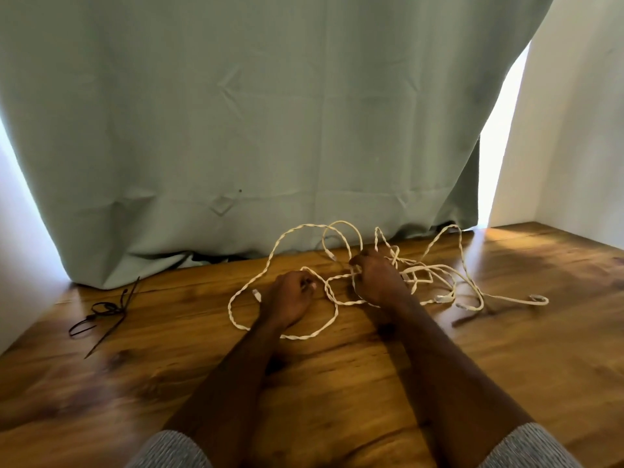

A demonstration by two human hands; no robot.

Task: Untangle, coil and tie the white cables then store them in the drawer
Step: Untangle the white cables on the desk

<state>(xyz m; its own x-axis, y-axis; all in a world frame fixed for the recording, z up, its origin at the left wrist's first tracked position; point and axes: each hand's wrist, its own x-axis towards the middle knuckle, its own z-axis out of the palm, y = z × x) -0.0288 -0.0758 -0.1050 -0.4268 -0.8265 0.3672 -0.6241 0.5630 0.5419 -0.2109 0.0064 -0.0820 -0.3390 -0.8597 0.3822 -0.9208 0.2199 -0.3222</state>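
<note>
A tangle of white braided cables (435, 275) lies spread on the wooden table (337, 383), with wide loops to the left and a dense knot to the right. My left hand (290, 298) pinches a strand of the cable near the left loop. My right hand (378, 280) grips a bunch of strands at the middle of the tangle, fingers curled round them. Loose connector ends lie at the right (540, 299) and left (256, 294). No drawer is in view.
Black cable ties (104, 310) lie on the table at the left. A pale green curtain (236, 130) hangs along the table's back edge. A white wall (574, 130) closes the right side.
</note>
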